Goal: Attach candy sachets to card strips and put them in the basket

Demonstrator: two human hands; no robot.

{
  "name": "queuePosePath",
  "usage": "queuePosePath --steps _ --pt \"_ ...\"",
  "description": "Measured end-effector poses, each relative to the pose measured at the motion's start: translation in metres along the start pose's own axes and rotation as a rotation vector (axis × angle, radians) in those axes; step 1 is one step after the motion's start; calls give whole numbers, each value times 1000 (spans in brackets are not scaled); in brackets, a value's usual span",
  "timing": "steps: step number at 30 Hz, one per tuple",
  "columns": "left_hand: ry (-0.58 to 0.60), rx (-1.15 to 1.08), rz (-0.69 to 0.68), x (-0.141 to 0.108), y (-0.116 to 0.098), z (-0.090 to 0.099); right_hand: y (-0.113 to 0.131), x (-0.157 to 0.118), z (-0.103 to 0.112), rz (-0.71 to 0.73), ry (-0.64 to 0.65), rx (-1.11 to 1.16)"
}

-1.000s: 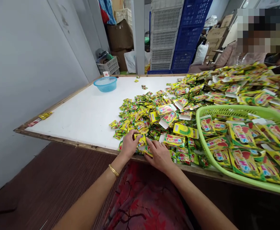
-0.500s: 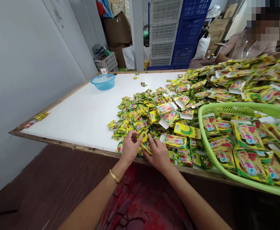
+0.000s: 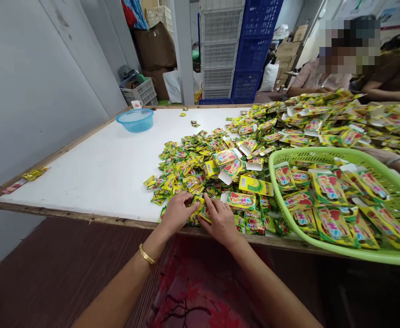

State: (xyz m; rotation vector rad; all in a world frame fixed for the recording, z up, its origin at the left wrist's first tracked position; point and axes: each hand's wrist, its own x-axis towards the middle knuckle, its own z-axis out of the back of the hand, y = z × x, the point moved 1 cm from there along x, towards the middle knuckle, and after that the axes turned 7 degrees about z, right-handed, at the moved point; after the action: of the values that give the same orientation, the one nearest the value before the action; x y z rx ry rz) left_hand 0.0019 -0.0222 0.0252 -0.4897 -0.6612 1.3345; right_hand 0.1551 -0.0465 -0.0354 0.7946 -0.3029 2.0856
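Observation:
Both my hands work in a heap of small, shiny yellow-green candy sachets [image 3: 176, 175] at the table's near edge. Bent over a yellow sachet [image 3: 197, 201], my left hand [image 3: 176, 213] has thumb and fingers closed at its side. My right hand [image 3: 221, 221] lies just to the right, a packet [image 3: 205, 213] with green and red print between its thumb and forefinger. The fingers partly cover both packets. Beside the right hand rests a printed carton [image 3: 240, 200] with an open white flap, and more cartons lie on the sachets behind.
A green basket [image 3: 275, 191] of filled cartons stands on the right, with another person's hand [image 3: 374, 154] behind its rim. Cartons pile up [image 3: 323, 114] at the far right before two seated people. A blue basket [image 3: 135, 123] sits at the back left of the white table [image 3: 94, 168].
The view has swung to the right, so things appear further left. A second person and a hand behind the green basket now show. My hands stay close together at the sachets.

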Motion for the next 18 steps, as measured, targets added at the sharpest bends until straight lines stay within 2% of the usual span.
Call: queuePosePath --steps 4,8,12,14,16,18 --pt "1 60 -5 -1 -1 3 2 -1 3 33 21 -34" --pt "86 26 14 -3 -2 -1 2 0 2 71 3 -59" --pt "28 -59 79 -1 -4 -8 1 0 2 35 -32 -69" --pt "106 -169 99 0 -4 -8 0 -1 3 -2 -41 -56" --pt "265 -269 111 2 -4 -8 -1 -2 3 -17 -36 -42" --pt "314 -258 102 3 -5 -5 -1 -2 2 -10 -22 -34"
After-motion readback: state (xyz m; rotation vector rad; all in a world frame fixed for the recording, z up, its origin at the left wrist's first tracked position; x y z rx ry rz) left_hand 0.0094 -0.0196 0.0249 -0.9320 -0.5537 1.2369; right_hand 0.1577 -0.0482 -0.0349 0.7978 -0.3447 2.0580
